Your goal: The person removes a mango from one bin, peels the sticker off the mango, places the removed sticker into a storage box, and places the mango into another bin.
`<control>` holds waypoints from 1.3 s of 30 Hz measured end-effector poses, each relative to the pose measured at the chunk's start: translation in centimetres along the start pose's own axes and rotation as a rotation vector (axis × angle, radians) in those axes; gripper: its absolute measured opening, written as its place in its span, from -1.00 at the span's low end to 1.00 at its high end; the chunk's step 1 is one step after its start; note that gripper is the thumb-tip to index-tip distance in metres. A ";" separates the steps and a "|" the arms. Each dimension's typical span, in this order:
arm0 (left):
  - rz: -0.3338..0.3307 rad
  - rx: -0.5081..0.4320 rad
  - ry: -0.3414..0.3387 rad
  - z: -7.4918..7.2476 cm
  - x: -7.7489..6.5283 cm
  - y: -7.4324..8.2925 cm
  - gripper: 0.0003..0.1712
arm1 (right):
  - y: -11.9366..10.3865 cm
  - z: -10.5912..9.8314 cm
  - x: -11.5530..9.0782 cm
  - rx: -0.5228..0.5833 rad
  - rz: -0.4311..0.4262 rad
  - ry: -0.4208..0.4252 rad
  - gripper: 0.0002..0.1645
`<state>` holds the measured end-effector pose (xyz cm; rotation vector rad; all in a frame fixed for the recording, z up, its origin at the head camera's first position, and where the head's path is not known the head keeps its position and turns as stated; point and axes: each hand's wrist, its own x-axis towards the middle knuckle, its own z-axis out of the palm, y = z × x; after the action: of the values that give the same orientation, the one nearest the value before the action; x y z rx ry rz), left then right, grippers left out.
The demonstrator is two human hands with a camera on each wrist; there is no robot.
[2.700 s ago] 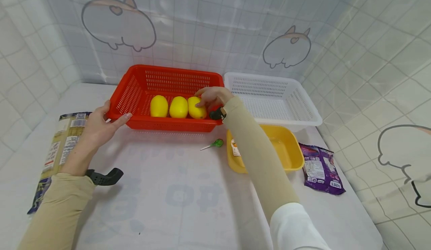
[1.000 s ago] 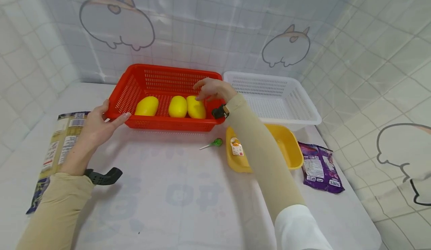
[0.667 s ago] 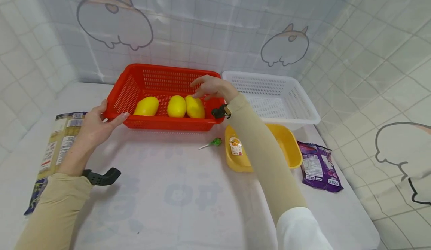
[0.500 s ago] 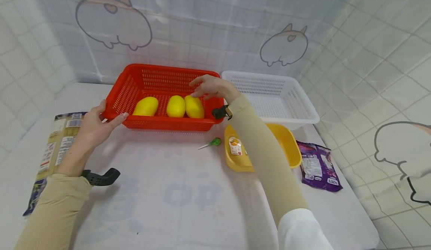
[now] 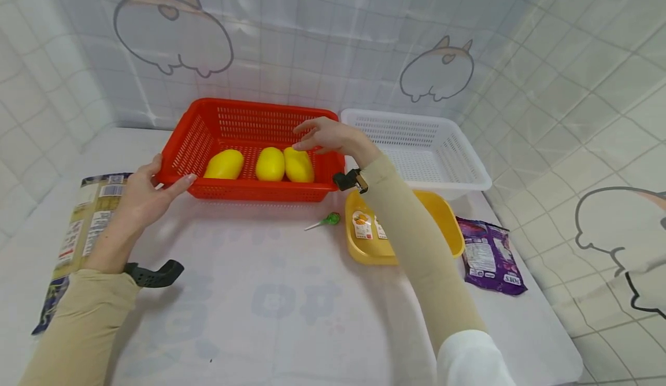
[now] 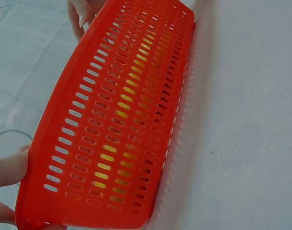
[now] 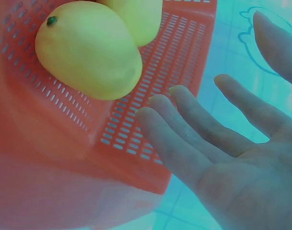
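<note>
Three yellow mangoes lie along the near side of the red plastic basket (image 5: 260, 190). The left mango (image 5: 225, 164) sits apart and leans. The middle mango (image 5: 270, 164) and right mango (image 5: 299, 165) stand side by side. My left hand (image 5: 148, 194) grips the basket's near left corner, thumb over the rim; in the left wrist view the fingers (image 6: 9, 170) show at that corner. Over the basket's right end hovers my right hand (image 5: 333, 134), fingers spread and holding nothing. The right wrist view shows that hand (image 7: 232, 148) apart from a mango (image 7: 90, 52) with a green stem spot.
A white basket (image 5: 416, 169) stands right of the red one. Before it is a yellow bin (image 5: 442, 218), partly covered by my right sleeve. A green lollipop (image 5: 331, 219), a purple packet (image 5: 491, 257) and a long food packet (image 5: 85, 230) lie on the table.
The left mango has shifted left and now leans. My right hand has let go of the right mango, which is tilted, and lifted up. My left hand keeps its grip.
</note>
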<state>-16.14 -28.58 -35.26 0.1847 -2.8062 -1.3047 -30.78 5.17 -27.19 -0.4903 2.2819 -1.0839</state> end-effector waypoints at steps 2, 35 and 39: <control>-0.001 0.000 0.003 0.0 0.0 -0.1 0.19 | 0.0 0.1 -0.3 -0.017 -0.006 0.006 -0.31; -0.014 -0.004 -0.001 0.0 -0.1 0.1 0.19 | 1.4 2.1 -7.3 -0.187 -0.135 0.181 -0.31; -0.019 -0.010 -0.004 0.1 0.0 0.0 0.20 | 1.9 2.4 -8.3 -0.201 -0.137 0.210 -0.31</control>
<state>-16.16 -28.46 -35.31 0.2093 -2.8077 -1.3235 -22.95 9.40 -27.22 -0.6475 2.5905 -1.0172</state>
